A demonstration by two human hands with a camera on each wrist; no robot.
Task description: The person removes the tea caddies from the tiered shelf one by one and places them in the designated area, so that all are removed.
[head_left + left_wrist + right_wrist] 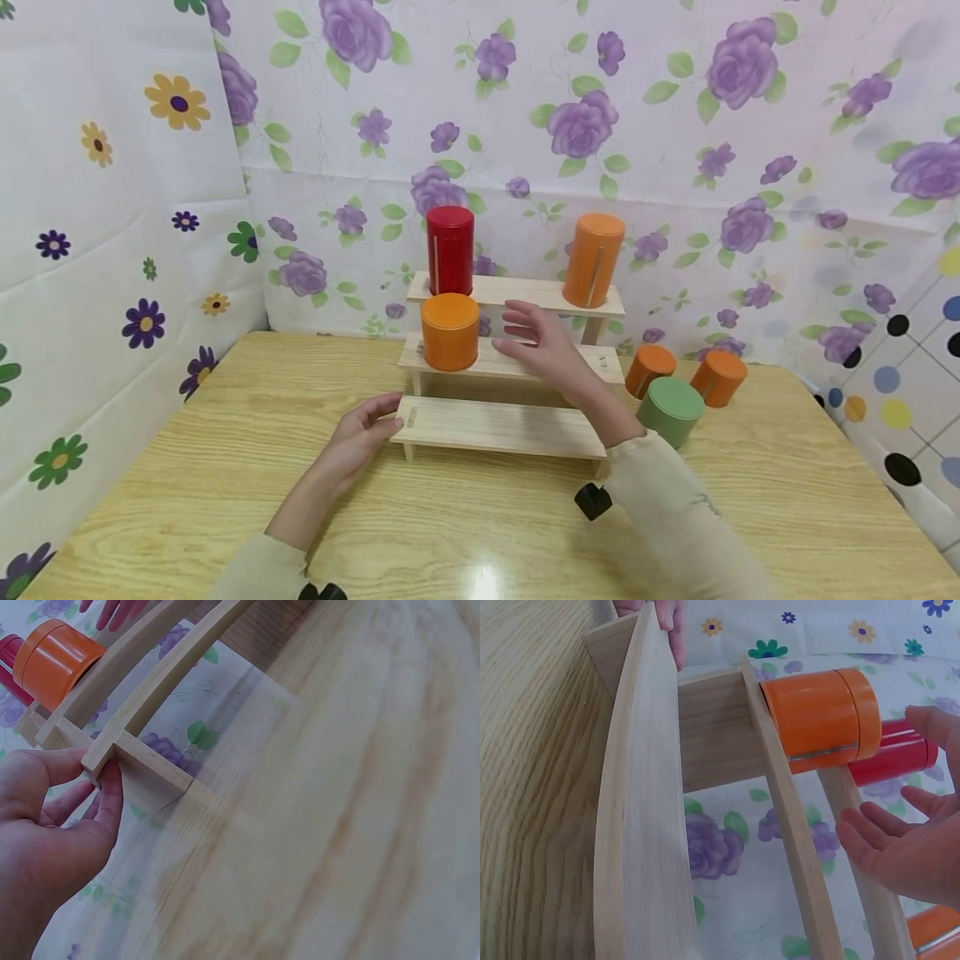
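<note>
A three-step wooden shelf (495, 423) stands on the table. My left hand (365, 433) grips the left end of its lowest step; in the left wrist view the thumb and fingers (112, 799) pinch that corner. My right hand (546, 343) hovers by the middle step with fingers apart and nothing in them. Just left of it, a wide orange canister (450, 333) sits at the left of the middle step. On the top step are a tall red canister (451, 252) at the left and a tall orange canister (595, 260) at the right.
Right of the shelf, two small orange canisters (651, 371) and a green canister (671, 410) stand on the wooden table (187, 492). A flowered cloth (487, 100) hangs behind the table, with another flowered cloth (112, 275) along the left side.
</note>
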